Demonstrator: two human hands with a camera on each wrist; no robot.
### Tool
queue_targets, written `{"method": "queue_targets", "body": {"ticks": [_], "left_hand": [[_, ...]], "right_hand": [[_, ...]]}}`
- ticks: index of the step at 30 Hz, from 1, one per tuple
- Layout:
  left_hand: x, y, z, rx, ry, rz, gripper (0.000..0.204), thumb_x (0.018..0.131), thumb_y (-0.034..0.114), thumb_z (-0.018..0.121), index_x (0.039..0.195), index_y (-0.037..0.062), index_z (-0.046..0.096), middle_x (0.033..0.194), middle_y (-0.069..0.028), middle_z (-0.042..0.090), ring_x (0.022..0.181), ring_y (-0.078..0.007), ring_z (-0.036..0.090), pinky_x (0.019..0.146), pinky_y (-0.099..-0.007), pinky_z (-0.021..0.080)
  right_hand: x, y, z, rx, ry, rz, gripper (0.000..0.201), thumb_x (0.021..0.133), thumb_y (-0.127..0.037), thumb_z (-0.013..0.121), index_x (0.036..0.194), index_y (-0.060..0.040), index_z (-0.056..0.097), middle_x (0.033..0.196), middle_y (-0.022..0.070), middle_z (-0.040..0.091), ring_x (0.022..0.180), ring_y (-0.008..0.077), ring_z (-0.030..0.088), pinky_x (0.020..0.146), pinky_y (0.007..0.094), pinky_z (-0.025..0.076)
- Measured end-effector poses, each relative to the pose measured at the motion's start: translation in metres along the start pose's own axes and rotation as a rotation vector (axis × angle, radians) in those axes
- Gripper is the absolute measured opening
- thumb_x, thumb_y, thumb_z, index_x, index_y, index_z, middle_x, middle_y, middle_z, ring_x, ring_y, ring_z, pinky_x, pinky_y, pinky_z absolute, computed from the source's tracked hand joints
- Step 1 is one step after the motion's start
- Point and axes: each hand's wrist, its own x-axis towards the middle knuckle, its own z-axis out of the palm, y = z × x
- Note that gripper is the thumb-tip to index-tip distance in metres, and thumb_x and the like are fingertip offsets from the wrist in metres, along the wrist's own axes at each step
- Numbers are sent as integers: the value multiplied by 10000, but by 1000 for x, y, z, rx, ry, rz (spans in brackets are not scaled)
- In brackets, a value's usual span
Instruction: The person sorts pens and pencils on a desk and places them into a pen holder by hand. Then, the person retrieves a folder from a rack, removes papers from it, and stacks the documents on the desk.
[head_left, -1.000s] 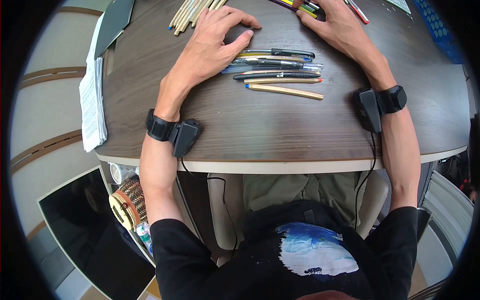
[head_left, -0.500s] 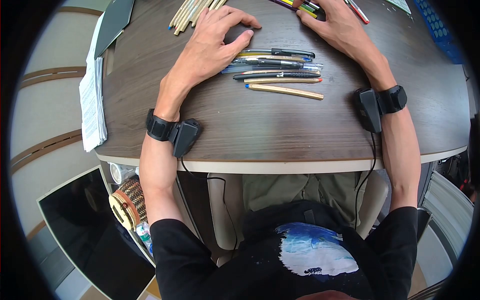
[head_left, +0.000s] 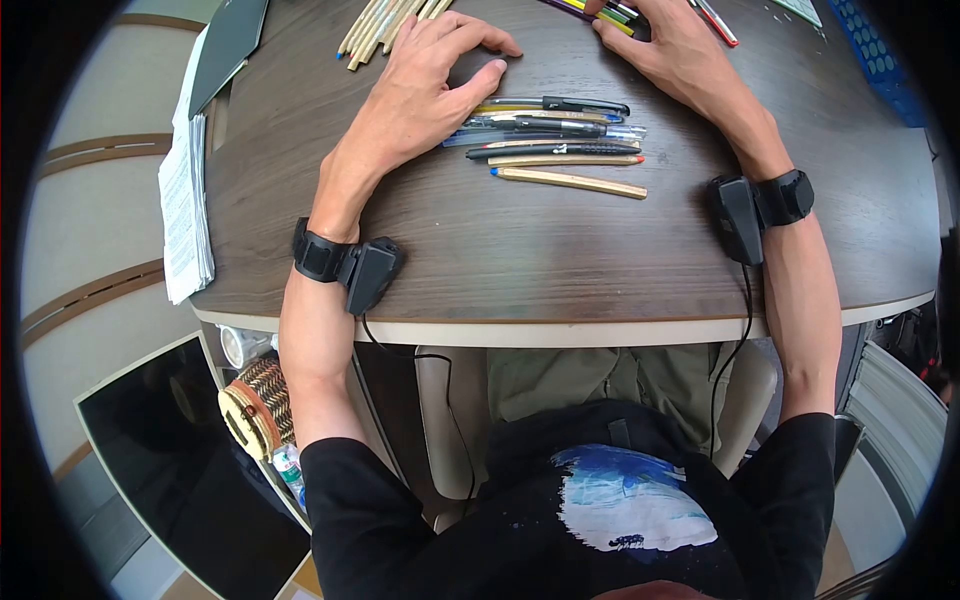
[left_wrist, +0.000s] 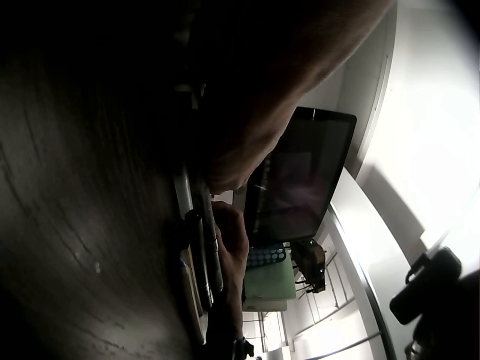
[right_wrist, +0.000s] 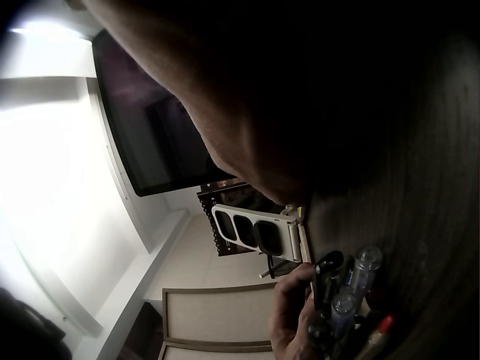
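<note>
My left hand [head_left: 425, 90] rests on the table at the left ends of a row of pens [head_left: 570, 127] and wooden pencils, its fingers loosely bent with nothing between index finger and thumb. Lowest in the row lies a blue-tipped pencil [head_left: 570, 183]. Beyond that hand is a bunch of wooden pencils [head_left: 385, 28]. At the top edge, my right hand [head_left: 680, 55] rests by several coloured pens or markers [head_left: 570, 9]; its fingertips are partly cut off, so any grip is unclear. In the right wrist view, a red-tipped pencil [right_wrist: 379, 335] lies beside clear-ended pens [right_wrist: 365, 271].
A red and white pen [head_left: 716, 22] lies right of my right hand. The blue perforated basket [head_left: 872, 55] stands at the right edge. Papers [head_left: 187, 220] and a dark folder [head_left: 228, 50] lie at the left. A monitor [left_wrist: 304, 176] shows in the left wrist view.
</note>
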Motion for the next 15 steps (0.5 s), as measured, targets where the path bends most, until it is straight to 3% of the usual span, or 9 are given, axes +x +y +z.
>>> {"method": "queue_targets", "body": {"ticks": [15], "left_hand": [[1, 4, -3, 4, -5, 18, 245, 1067, 263, 678, 1230, 111, 779, 1282, -57, 709, 1274, -270, 591, 1166, -431, 429]], "right_hand": [[0, 0, 1, 12, 13, -10, 161, 977, -134, 729, 1111, -48, 702, 1157, 157, 574, 1127, 318, 595, 996, 421, 506]]}}
